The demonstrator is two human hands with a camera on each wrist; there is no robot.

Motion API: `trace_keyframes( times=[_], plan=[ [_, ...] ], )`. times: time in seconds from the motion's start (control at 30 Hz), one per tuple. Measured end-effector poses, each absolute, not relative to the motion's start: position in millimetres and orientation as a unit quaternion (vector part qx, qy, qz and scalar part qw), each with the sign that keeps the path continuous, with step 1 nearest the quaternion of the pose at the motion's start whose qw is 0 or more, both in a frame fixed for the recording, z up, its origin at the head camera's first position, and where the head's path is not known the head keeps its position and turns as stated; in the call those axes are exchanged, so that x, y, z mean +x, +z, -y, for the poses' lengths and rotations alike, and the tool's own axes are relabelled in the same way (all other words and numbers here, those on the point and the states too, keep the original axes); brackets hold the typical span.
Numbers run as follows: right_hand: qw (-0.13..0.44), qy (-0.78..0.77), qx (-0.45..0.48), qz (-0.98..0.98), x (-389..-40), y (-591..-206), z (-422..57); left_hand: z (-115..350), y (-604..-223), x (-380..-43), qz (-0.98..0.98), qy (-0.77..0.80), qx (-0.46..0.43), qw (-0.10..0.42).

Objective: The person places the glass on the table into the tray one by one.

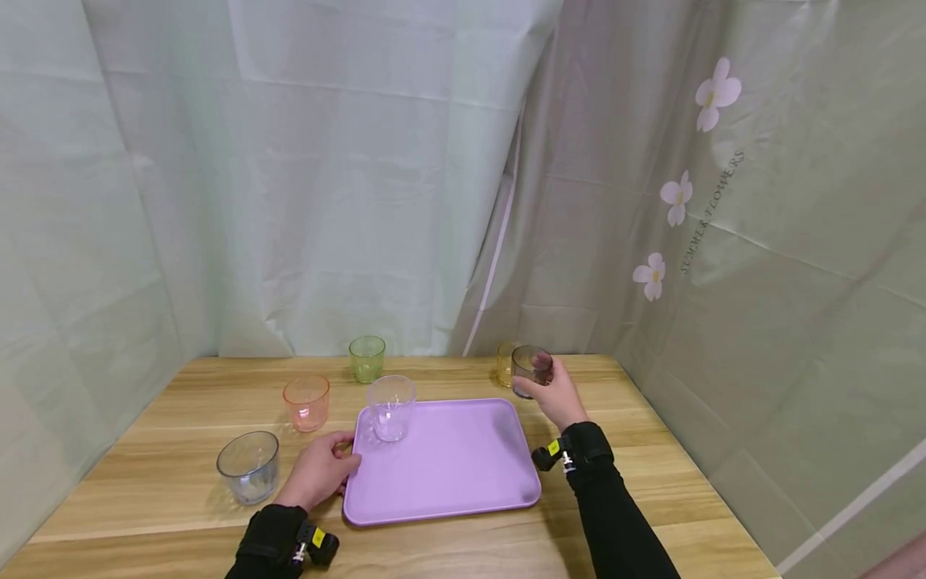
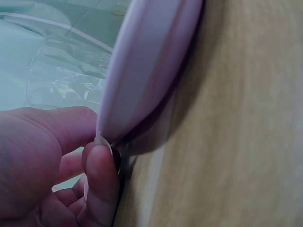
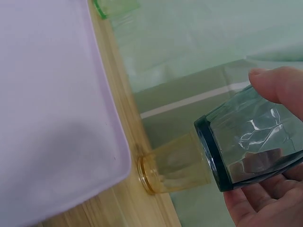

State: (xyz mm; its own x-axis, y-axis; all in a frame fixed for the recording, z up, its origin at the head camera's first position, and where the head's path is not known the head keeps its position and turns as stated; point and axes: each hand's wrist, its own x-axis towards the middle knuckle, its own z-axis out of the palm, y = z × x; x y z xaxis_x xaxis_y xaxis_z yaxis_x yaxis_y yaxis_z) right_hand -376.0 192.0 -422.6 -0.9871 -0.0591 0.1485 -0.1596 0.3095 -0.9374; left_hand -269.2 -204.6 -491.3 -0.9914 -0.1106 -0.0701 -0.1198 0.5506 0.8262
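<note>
Purple tray (image 1: 456, 462), left hand (image 1: 318, 470) pinching its edge (image 2: 142, 75), right hand (image 1: 559, 396) gripping dark glass (image 3: 258, 135), open room mid-tray.

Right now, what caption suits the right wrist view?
Right hand holds a smoky glass near an amber glass and purple tray.

The words "SUMMER FLOWERS" (image 1: 712, 213) stand in dark, slanted capitals on the curtain (image 1: 810, 305) at the right, running steeply upward beside three printed pale pink flowers (image 1: 676, 198). A yellow label (image 1: 318, 537) on the left wrist camera and another yellow sticker (image 1: 554, 448) on the right one are too small to read.
</note>
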Motion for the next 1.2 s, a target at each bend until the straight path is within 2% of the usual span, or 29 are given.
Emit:
trace_keyframes(
  times=[1.2],
  plan=[
    [0.027,0.596,0.078,0.798,-373,-433,-153,205,-490,-268,-0.879,0.472,-0.074,0.014]
  ],
)
